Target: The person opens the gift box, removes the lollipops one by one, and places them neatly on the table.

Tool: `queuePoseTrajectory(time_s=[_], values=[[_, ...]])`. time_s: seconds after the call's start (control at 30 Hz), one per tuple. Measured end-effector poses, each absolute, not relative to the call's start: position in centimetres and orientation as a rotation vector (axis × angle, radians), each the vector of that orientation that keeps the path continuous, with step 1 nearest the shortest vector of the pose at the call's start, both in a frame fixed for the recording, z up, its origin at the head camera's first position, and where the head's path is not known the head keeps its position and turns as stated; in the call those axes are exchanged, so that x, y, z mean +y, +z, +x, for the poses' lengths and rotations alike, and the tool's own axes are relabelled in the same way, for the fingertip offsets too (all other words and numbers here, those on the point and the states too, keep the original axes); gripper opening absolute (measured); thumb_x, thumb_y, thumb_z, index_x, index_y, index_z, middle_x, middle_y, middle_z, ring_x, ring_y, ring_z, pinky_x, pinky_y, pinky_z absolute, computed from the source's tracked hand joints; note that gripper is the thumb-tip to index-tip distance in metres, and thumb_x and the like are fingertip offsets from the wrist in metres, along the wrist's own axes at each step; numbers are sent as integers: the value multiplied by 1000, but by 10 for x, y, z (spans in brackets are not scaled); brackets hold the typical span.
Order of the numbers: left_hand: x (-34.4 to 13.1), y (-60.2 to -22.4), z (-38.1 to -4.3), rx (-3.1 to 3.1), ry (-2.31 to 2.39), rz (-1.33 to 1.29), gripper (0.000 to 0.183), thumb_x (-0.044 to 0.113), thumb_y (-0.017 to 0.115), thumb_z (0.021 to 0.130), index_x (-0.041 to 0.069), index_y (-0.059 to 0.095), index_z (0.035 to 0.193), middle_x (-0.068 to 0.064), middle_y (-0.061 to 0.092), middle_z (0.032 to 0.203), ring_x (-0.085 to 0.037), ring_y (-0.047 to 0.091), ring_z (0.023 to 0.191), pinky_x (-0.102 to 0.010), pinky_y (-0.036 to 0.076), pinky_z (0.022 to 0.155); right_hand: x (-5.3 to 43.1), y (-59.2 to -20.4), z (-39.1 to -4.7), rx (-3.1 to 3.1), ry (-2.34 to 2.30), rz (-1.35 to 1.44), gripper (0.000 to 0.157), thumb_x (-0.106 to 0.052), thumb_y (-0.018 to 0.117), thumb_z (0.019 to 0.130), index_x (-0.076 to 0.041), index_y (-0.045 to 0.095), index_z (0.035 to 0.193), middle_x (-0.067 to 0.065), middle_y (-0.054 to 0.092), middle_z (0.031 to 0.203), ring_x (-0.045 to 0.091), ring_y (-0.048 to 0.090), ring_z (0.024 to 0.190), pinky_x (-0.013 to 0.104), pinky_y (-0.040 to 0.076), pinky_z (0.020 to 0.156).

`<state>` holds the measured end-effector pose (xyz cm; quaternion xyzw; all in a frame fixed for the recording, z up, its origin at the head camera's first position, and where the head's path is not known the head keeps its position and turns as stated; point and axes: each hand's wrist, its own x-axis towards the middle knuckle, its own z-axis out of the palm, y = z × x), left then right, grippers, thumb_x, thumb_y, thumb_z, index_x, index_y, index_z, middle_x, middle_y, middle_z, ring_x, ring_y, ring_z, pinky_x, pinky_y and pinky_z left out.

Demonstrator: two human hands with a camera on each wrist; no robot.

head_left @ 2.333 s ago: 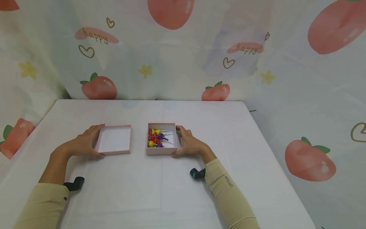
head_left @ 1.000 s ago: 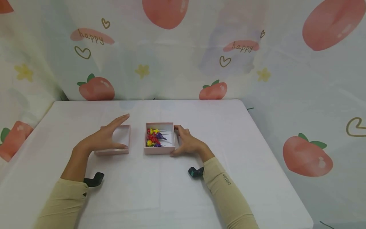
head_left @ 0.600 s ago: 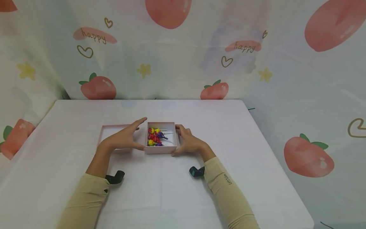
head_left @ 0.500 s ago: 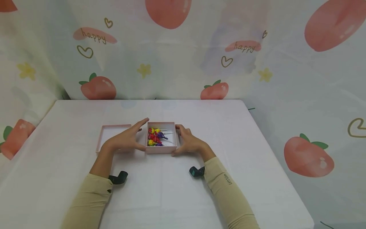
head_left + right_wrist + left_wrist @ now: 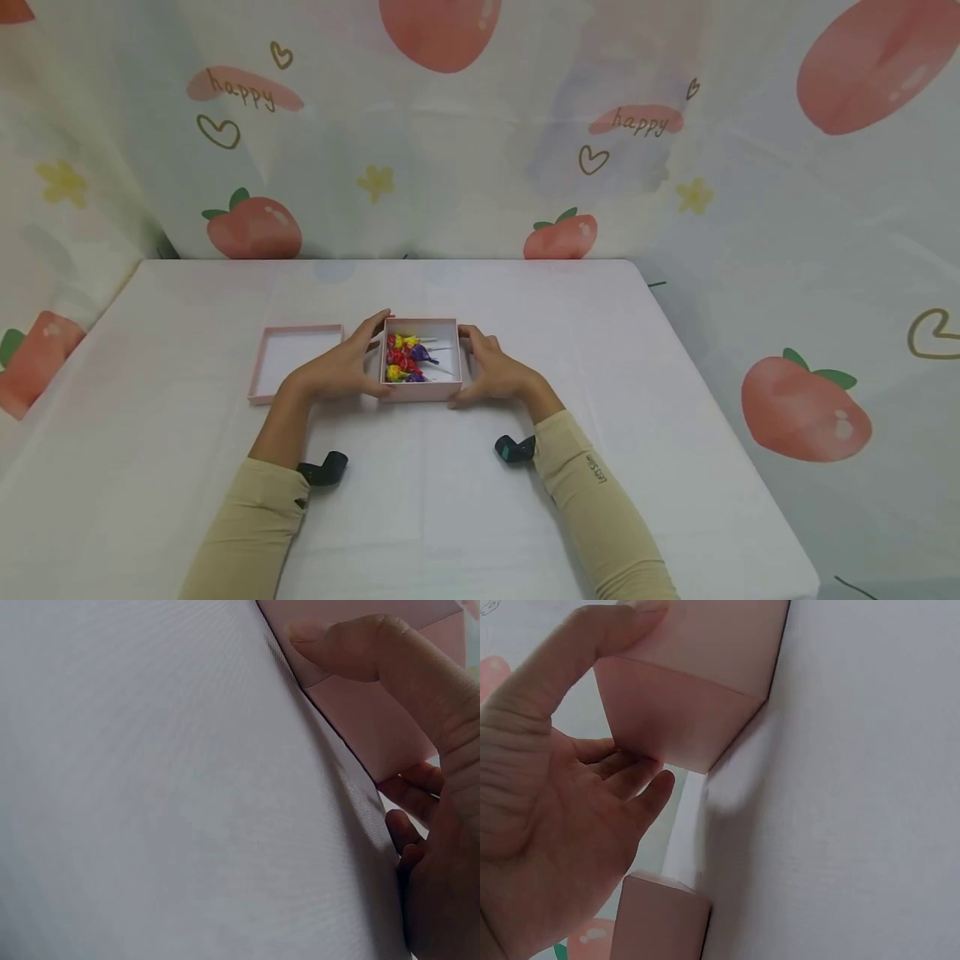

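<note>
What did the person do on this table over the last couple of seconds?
The left hand has let go of the shallow, square pink cardboard lid and moved rightward to grip the left side of the deeper, square pink cardboard box. The right hand holds that box's right side as before; lid, box and the colourful wrapped lollipops inside stayed put.

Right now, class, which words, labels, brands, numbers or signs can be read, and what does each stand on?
"happy": left coral patch on the backdrop.
"happy": right coral patch on the backdrop.
"LetsSlim", probably: right sleeve; small, so uncertain.
Lollipop wrappers in the pink box: too small to read.
</note>
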<state>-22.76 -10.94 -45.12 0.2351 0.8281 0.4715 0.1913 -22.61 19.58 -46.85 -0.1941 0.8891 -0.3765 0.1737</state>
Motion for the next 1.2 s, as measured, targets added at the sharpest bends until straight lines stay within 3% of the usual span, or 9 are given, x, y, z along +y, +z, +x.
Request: queuePoseTrajectory(time_s=[0.4, 0.83, 1.2], values=[[-109, -449, -227, 2321, 1326, 617, 128, 28, 95, 74, 16, 6, 166, -11, 6, 172, -41, 26, 152, -56, 23, 119, 195, -467, -224, 2522, -1080, -560, 123, -42, 98, 65, -21, 22, 159, 5, 29, 161, 26, 25, 145, 52, 30, 117], [-109, -449, -228, 2310, 1315, 638, 127, 22, 94, 75, 14, 6, 166, -11, 4, 172, -39, 23, 153, -53, 22, 120, 195, -466, -222, 2503, -1079, -571, 127, -43, 98, 66, -15, 18, 161, 14, 26, 160, 29, 24, 142, 54, 27, 117], [-108, -449, -228, 2301, 1332, 632, 128, 19, 95, 75, 16, 5, 167, -9, 3, 172, -39, 23, 152, -54, 21, 120, 196, -467, -225, 2515, -1049, -566, 130, -46, 98, 65, -16, 16, 161, 11, 24, 162, 27, 24, 142, 52, 27, 118]])
